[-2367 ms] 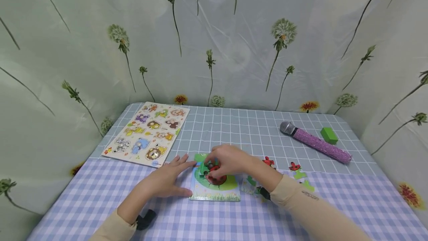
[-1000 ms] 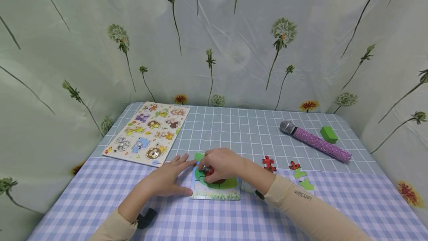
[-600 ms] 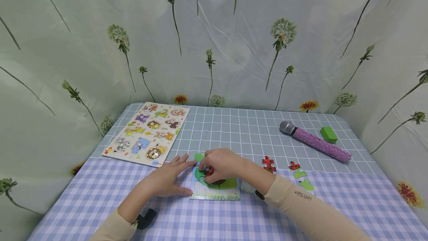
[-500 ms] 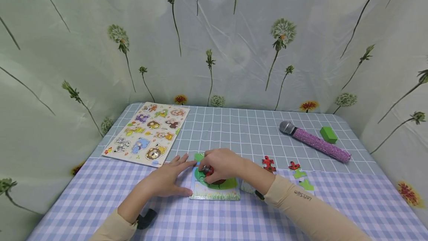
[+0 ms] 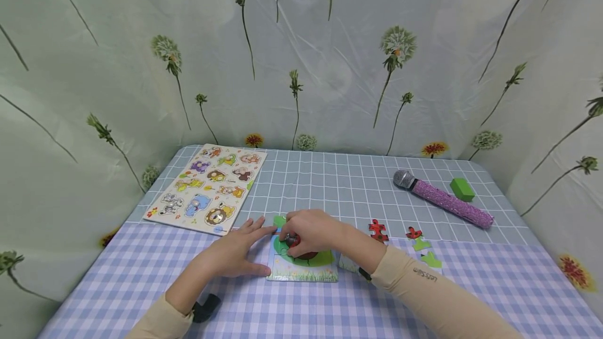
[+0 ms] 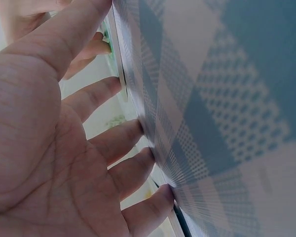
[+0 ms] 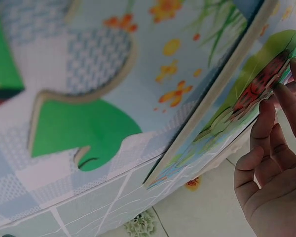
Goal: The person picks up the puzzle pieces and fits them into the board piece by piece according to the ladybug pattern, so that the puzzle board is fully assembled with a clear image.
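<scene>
Lying on the cloth between the hands, the puzzle (image 5: pixel 301 271) is touching the outspread left hand (image 5: pixel 237 250), which is gripping nothing. The right hand (image 5: pixel 313 232) is curling over the ladybug (image 5: pixel 308 257); whether it is pinching or just pressing, I cannot tell. Uneven pressing could be popping pieces loose. Fingers are hiding the contact; the right forearm (image 5: pixel 414 276) is partly covering a loose piece (image 5: pixel 347 264).

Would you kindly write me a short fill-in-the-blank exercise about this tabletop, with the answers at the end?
1. In the head view, the left hand lies with fingers spread along the puzzle board on its ____ side.
2. The right hand is over a pictured insect with a ____, black-spotted body.
3. Beside the green block lies a glittery ____.
4. The picture board shows cartoon ____.

Answers: left; red; microphone; animals.
</scene>
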A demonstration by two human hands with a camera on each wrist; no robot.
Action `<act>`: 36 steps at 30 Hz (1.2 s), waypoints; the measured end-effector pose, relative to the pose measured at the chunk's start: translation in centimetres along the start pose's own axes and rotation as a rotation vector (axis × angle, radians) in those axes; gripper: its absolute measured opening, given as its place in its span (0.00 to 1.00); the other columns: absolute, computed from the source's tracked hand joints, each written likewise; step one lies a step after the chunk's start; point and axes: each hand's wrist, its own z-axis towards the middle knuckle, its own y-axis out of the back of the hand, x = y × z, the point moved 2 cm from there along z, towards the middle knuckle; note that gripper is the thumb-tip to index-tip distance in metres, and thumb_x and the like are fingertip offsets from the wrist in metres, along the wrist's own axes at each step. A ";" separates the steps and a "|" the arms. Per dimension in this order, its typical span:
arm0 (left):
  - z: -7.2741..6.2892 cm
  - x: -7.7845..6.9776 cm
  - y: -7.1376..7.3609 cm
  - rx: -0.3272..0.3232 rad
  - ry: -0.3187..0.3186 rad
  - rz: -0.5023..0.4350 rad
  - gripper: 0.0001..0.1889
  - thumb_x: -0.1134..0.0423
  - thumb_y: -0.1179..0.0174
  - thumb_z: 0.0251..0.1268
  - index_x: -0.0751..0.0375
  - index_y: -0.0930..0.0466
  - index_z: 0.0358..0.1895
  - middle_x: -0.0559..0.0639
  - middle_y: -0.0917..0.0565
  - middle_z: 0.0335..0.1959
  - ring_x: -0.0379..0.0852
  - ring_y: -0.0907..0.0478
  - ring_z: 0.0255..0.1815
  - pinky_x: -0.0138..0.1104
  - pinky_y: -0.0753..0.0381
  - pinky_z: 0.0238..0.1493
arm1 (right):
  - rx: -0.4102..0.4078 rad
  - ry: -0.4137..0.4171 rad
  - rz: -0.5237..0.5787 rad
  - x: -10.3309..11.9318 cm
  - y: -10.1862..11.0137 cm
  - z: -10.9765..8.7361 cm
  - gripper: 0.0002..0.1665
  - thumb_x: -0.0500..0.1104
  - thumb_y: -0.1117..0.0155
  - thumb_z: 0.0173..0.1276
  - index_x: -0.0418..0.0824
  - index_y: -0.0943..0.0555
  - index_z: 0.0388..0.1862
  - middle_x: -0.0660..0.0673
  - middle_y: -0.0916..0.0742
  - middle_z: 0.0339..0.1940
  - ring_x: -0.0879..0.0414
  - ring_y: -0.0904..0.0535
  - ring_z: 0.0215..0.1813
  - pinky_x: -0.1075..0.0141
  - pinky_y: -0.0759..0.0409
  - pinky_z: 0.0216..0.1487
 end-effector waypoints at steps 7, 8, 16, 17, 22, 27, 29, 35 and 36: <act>0.0 0.1 0.0 -0.002 -0.008 -0.001 0.50 0.38 0.21 0.56 0.44 0.32 0.83 0.63 0.41 0.88 0.73 0.47 0.87 0.76 0.40 0.77 | 0.002 0.012 0.022 0.0 -0.1 0.1 0.17 0.51 0.20 0.67 0.49 0.08 0.53 0.53 0.15 0.39 0.66 0.28 0.33 0.72 0.27 0.33; 0.0 0.1 0.0 -0.002 -0.010 -0.001 0.50 0.38 0.21 0.56 0.44 0.32 0.83 0.63 0.41 0.88 0.73 0.47 0.87 0.76 0.39 0.77 | 0.003 0.010 0.021 0.0 -0.1 0.1 0.17 0.52 0.20 0.67 0.49 0.08 0.53 0.53 0.15 0.39 0.67 0.28 0.33 0.73 0.27 0.34; 0.0 0.1 0.0 -0.002 -0.010 0.002 0.50 0.37 0.21 0.57 0.44 0.32 0.82 0.63 0.41 0.88 0.73 0.47 0.87 0.77 0.39 0.76 | 0.013 -0.003 -0.001 0.0 -0.1 0.3 0.18 0.52 0.21 0.68 0.52 0.09 0.54 0.54 0.14 0.43 0.66 0.27 0.35 0.71 0.25 0.36; 0.0 0.1 0.0 -0.002 -0.010 0.001 0.50 0.37 0.21 0.57 0.44 0.32 0.83 0.63 0.41 0.88 0.73 0.47 0.87 0.77 0.39 0.76 | 0.014 -0.003 -0.005 0.0 -0.1 0.3 0.18 0.52 0.21 0.68 0.52 0.09 0.55 0.54 0.14 0.43 0.65 0.27 0.35 0.70 0.25 0.36; 0.1 0.1 0.0 -0.001 -0.016 0.000 0.51 0.37 0.21 0.56 0.44 0.33 0.83 0.63 0.41 0.88 0.73 0.47 0.88 0.77 0.39 0.76 | 0.017 -0.010 -0.018 -0.1 -0.3 0.4 0.18 0.52 0.22 0.67 0.54 0.09 0.55 0.55 0.15 0.43 0.65 0.27 0.35 0.69 0.25 0.36; 0.1 0.1 0.0 0.001 -0.005 0.000 0.51 0.37 0.21 0.56 0.43 0.33 0.83 0.62 0.42 0.88 0.72 0.47 0.88 0.76 0.39 0.76 | 0.023 -0.010 -0.010 -0.1 -0.3 0.4 0.18 0.52 0.23 0.68 0.54 0.10 0.56 0.55 0.15 0.43 0.65 0.27 0.35 0.70 0.26 0.36; 0.0 0.1 -0.1 0.003 -0.002 -0.001 0.51 0.36 0.21 0.56 0.43 0.33 0.83 0.61 0.42 0.88 0.71 0.47 0.88 0.76 0.39 0.77 | 0.022 -0.001 -0.004 0.0 -0.3 0.3 0.18 0.52 0.23 0.69 0.54 0.10 0.57 0.54 0.15 0.43 0.65 0.27 0.35 0.70 0.26 0.35; 0.0 0.2 0.0 0.001 -0.015 0.001 0.51 0.36 0.22 0.57 0.44 0.33 0.83 0.63 0.41 0.88 0.73 0.47 0.88 0.76 0.40 0.77 | -0.023 0.006 -0.008 -0.4 0.1 -0.2 0.17 0.52 0.25 0.72 0.54 0.10 0.58 0.53 0.13 0.46 0.64 0.20 0.40 0.68 0.17 0.40; 0.0 0.2 0.0 -0.001 -0.018 0.002 0.50 0.36 0.22 0.57 0.45 0.33 0.83 0.63 0.41 0.88 0.73 0.47 0.87 0.77 0.40 0.77 | -0.033 -0.001 -0.004 -0.5 0.2 -0.3 0.17 0.52 0.26 0.73 0.53 0.10 0.58 0.52 0.13 0.47 0.63 0.18 0.41 0.67 0.15 0.42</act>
